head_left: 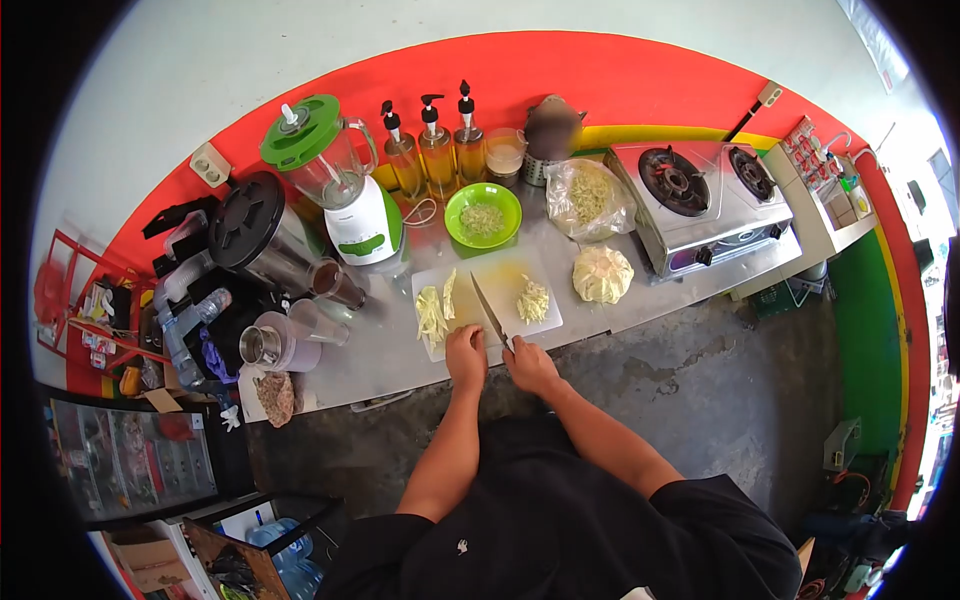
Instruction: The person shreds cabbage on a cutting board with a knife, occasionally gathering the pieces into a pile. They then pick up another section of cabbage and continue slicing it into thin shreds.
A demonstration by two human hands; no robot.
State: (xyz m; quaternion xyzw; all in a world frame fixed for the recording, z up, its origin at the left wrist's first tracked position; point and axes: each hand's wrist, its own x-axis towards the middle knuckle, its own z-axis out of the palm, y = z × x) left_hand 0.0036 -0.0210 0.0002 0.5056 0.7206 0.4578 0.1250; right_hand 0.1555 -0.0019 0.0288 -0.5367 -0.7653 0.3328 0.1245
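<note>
My right hand (531,367) is closed round the handle of a kitchen knife (489,307), its blade pointing away over a white cutting board (462,268). My left hand (466,354) rests at the board's near edge with its fingers curled together; whatever they may hold is too small to make out. Pale cabbage strips (431,314) lie on the left of the board, and a pile of chopped cabbage (532,300) sits on the right. Beyond the board, a green bowl (455,232) contains shredded pieces. A whole cabbage (602,275) stands to the right.
A plastic bag of shreds (592,200) lies beside the two-burner gas stove (700,235). Behind the board are pump bottles (437,160) and a blender (362,225). Plastic cups (318,323) and a large dark-lidded container (262,235) crowd the left of the metal counter (390,365).
</note>
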